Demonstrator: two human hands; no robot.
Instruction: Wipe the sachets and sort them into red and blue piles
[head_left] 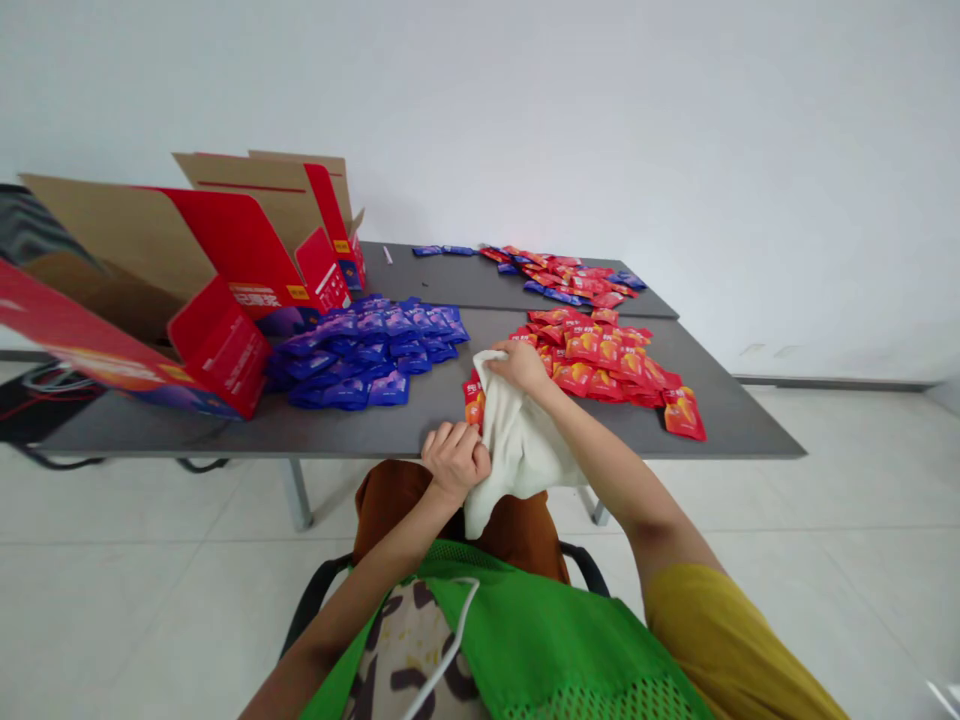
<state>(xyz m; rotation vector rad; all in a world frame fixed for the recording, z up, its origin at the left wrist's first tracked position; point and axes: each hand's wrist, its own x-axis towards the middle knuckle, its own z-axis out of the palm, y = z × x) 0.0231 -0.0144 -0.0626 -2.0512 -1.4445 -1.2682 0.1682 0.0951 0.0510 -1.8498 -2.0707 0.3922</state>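
Observation:
A white cloth (517, 450) hangs over the table's front edge, its upper end gripped by my right hand (520, 368). Beside the cloth's left side, my left hand (456, 458) is closed at the table edge, just below a red packet (473, 402); what its fingers hold is hidden. The cloth partly covers that packet. Right of my right hand lies a pile of red packets (600, 352), with one packet (682, 412) at its right end. A pile of blue packets (371, 350) lies to the left of my hands.
Open red cartons (225, 350) stand on the left of the grey table (735, 430). Mixed red and blue packets (562, 275) lie at the back, near two blue packets (442, 250) and a small white item (388, 255). Cables hang at the lower left.

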